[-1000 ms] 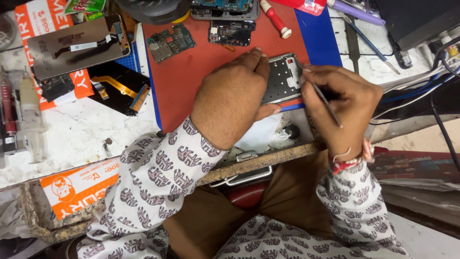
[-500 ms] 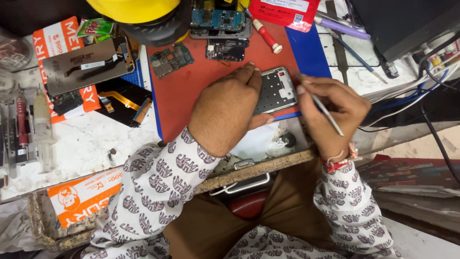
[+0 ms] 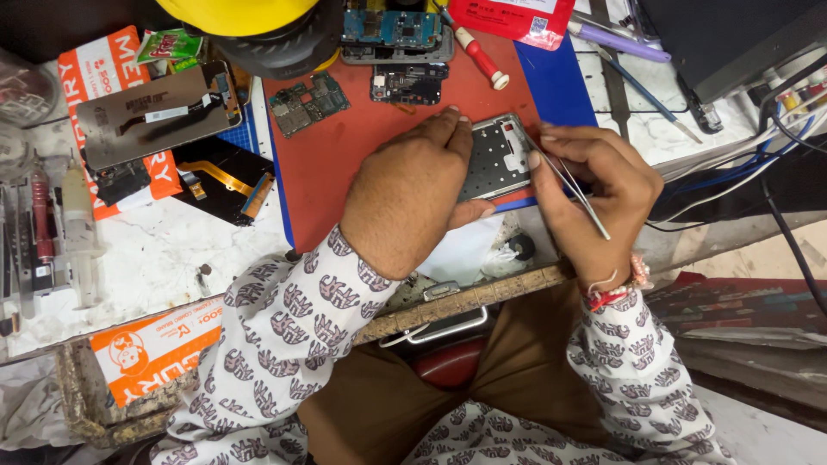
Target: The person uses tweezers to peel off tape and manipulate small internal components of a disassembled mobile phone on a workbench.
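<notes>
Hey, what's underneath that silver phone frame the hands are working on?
The phone frame lies on a red mat, with a blue mat showing beside it. The left hand covers its left edge, and the right hand holds tweezers to it. What's directly beneath is hidden.

Shiny metal tweezers (image 3: 575, 189), matt red mat (image 3: 345, 155)

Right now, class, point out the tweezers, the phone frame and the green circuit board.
tweezers (image 3: 579, 194), head view, middle of the metal shaft.
phone frame (image 3: 493, 162), head view, its perforated silver plate.
green circuit board (image 3: 307, 102), head view, centre of the board.
</notes>
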